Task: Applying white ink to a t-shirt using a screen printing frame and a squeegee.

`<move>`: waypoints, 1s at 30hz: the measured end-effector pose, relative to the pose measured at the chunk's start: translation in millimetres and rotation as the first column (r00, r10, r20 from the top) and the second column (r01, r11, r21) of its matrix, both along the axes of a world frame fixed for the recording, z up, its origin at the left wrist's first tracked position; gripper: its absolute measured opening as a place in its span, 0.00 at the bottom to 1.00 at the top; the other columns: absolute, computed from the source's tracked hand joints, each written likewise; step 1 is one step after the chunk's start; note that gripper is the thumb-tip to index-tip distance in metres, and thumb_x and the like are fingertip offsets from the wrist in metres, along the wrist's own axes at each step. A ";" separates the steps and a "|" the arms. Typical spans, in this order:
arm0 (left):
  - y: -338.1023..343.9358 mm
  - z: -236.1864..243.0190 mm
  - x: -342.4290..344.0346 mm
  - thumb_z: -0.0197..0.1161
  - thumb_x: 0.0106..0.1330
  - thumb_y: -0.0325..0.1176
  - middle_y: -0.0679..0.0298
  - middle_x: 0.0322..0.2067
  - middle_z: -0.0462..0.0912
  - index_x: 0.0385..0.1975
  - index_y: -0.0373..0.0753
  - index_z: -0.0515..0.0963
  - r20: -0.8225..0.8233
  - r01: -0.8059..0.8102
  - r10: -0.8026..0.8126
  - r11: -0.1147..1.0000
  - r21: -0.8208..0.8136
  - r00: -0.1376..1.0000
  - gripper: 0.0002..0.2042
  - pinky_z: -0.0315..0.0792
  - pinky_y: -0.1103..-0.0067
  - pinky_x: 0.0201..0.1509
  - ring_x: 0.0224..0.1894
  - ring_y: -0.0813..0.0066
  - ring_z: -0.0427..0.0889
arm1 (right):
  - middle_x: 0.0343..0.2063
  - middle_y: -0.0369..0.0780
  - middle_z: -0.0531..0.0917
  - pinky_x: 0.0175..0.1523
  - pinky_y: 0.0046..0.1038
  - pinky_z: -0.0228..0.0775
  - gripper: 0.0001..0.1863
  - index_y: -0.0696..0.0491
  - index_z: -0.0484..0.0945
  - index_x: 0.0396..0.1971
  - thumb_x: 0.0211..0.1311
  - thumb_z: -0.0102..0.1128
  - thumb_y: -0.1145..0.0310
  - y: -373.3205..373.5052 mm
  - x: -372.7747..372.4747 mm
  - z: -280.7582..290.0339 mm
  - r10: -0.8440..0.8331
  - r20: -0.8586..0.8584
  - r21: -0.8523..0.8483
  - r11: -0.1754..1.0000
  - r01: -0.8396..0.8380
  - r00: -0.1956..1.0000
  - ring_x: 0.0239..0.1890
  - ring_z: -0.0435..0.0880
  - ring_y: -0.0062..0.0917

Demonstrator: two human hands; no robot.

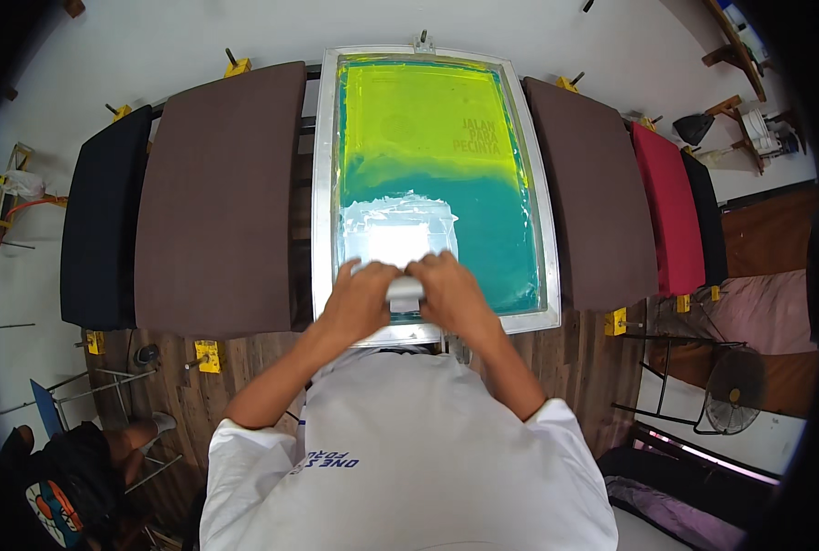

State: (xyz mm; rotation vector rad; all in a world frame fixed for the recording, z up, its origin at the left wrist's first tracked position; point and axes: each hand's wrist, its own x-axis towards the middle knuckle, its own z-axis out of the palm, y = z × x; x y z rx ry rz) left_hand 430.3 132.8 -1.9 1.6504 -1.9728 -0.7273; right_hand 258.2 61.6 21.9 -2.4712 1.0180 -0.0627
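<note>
A screen-printing frame (547, 248) with a silver metal rim lies in front of me. Its mesh is yellow-green at the far end and teal nearer to me, with faint lettering at the right. Over the near left part of the mesh spreads white ink (363, 220). My left hand (359, 298) and my right hand (451, 289) are closed side by side on a pale squeegee (405, 292) at the near end of the screen. The fingers and palms hide much of the squeegee, and its lower edge cannot be made out.
Brown fabric-covered boards (221, 202) flank the frame, with a navy board (106, 220) farther left and a red board (671, 216) farther right. Yellow clamps (207, 356) stick out at board ends. A fan (734, 390) stands at the right. Another person (79, 477) is at the lower left.
</note>
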 end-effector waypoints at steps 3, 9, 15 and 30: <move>-36.2 -15.1 6.8 0.57 0.50 0.15 0.56 0.44 0.81 0.48 0.38 0.77 0.027 -0.081 0.085 0.990 -0.113 0.996 0.22 0.62 0.57 0.63 0.53 0.57 0.77 | 0.38 0.44 0.80 0.41 0.41 0.77 0.19 0.53 0.80 0.41 0.45 0.61 0.81 -33.0 15.8 -15.4 -0.041 0.010 -0.168 0.985 0.042 0.999 0.45 0.77 0.43; 5.5 -32.9 -7.5 0.60 0.48 0.16 0.56 0.52 0.74 0.57 0.38 0.69 0.152 -0.016 0.020 1.000 -0.023 0.988 0.30 0.60 0.58 0.66 0.60 0.59 0.71 | 0.47 0.44 0.76 0.42 0.39 0.75 0.25 0.51 0.77 0.47 0.44 0.61 0.82 9.5 -4.0 -36.9 -0.056 0.100 -0.119 0.991 0.068 0.993 0.49 0.74 0.43; 32.1 -2.1 -10.7 0.58 0.49 0.15 0.53 0.54 0.75 0.55 0.34 0.70 0.054 0.058 -0.065 0.991 0.120 0.996 0.28 0.57 0.57 0.69 0.61 0.57 0.71 | 0.45 0.46 0.77 0.43 0.40 0.74 0.24 0.55 0.77 0.44 0.40 0.62 0.84 38.5 -14.9 -14.3 -0.050 0.031 0.042 0.998 0.049 0.998 0.49 0.74 0.43; 5.1 -9.7 -1.0 0.60 0.47 0.14 0.54 0.55 0.76 0.57 0.37 0.70 0.013 0.065 -0.068 0.988 0.137 0.998 0.31 0.58 0.59 0.68 0.62 0.58 0.72 | 0.46 0.44 0.79 0.49 0.41 0.74 0.27 0.56 0.77 0.49 0.41 0.61 0.83 13.2 -0.1 -10.1 -0.073 -0.086 0.056 0.995 0.078 0.994 0.51 0.75 0.41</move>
